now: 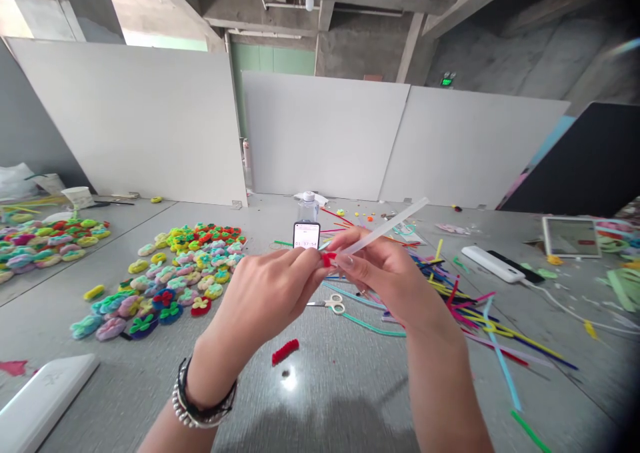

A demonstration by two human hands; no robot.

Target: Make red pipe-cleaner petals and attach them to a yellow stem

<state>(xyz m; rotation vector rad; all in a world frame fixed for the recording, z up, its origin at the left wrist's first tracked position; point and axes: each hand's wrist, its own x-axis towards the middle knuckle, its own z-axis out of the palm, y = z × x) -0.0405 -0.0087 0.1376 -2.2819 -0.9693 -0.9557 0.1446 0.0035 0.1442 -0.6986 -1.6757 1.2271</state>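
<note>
My left hand [273, 289] is closed, its fingertips pinching a short red pipe cleaner [327, 259] in front of me. My right hand [387, 276] meets it there, thumb and fingers closed on the other side of the red piece. A translucent white stick [390, 226] slants up to the right out of my right hand's grip. Fingers cover much of the red piece, so its full shape is hidden. Below my hands a coiled red pipe cleaner [285, 351] lies on the grey table. Small scissors [334, 304] with white handles rest just beyond.
Many fuzzy flower shapes [175, 279] spread over the left side. Loose coloured pipe cleaners [480, 319] are strewn at right. A phone [307, 235] showing a timer leans before a bottle [308, 206]. White power banks [493, 264] lie on both sides; white panels [325, 139] stand behind.
</note>
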